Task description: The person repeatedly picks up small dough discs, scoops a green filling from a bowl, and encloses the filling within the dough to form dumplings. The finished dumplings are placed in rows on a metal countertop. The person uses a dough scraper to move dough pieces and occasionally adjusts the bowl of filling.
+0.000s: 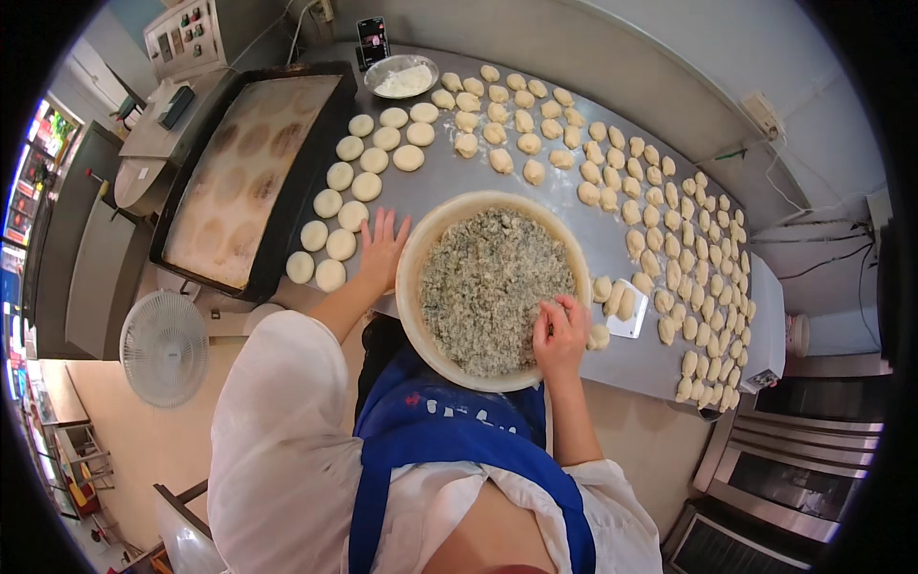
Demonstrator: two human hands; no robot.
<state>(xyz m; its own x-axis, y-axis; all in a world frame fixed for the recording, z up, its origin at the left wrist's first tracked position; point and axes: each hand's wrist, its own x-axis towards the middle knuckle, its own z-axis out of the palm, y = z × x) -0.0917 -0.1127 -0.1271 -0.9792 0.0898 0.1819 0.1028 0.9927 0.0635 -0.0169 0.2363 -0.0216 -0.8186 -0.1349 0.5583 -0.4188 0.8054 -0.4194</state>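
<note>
A large round pale bowl [412,330] of crumbly, dark-speckled filling [495,287] stands at the table's front edge, against my apron. My left hand [384,247] lies beside the bowl's left side with its fingers apart and holds nothing; its fingertips are close to the flattened dough rounds [352,215]. Over the right part of the filling, just inside the rim, is my right hand [563,333] with curled fingers. Whether it pinches any filling is hidden. Right of the bowl, a few dough pieces [613,298] lie on and beside a white flat scraper [635,319].
Many dough pieces [674,244] cover the right and back of the metal table [459,176]. A metal bowl of flour [403,77] and a phone [373,43] stand at the back. At left are a dark-rimmed griddle [237,179] and a fan [165,348].
</note>
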